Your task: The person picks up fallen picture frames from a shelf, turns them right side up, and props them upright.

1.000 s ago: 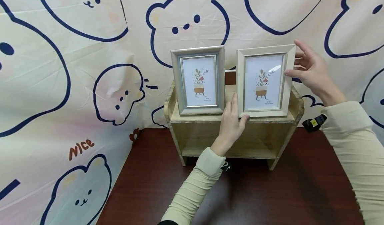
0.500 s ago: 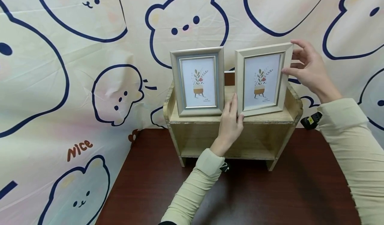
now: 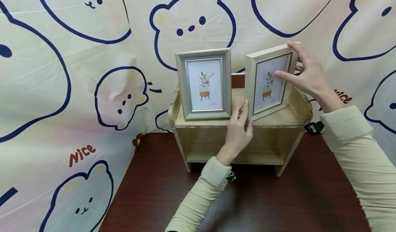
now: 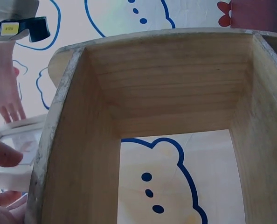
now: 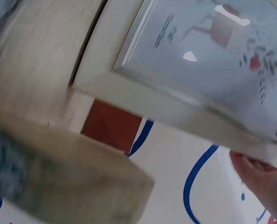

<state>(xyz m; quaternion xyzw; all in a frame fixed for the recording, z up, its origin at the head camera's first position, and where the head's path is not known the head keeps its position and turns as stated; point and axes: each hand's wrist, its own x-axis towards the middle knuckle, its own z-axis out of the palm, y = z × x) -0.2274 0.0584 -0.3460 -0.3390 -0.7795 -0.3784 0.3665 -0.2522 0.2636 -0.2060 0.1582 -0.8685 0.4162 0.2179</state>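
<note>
A cream picture frame (image 3: 268, 82) with a potted-plant print stands at an angle on top of a small wooden shelf (image 3: 213, 122), its left side toward the front. My left hand (image 3: 236, 132) holds its lower left corner; in the left wrist view the thumb (image 4: 5, 153) and fingers lie on either side of the frame edge. At the upper right, my right hand (image 3: 309, 75) grips the frame, fingers at the top and right edge and thumb in front of the print. A silver-and-blue picture frame (image 3: 204, 115) with the same print stands upright to the left.
The shelf has an open lower compartment (image 3: 235, 144) and raised side panels. It stands on a dark red-brown table (image 3: 148, 190). Close behind hangs a cloth (image 3: 123, 53) printed with bears. A reddish-brown patch (image 3: 238, 81) shows between the two frames.
The cream frame has turned, its right side swinging back and its left side face coming into view. My right hand has moved left with it; the silver-and-blue frame stays put.
</note>
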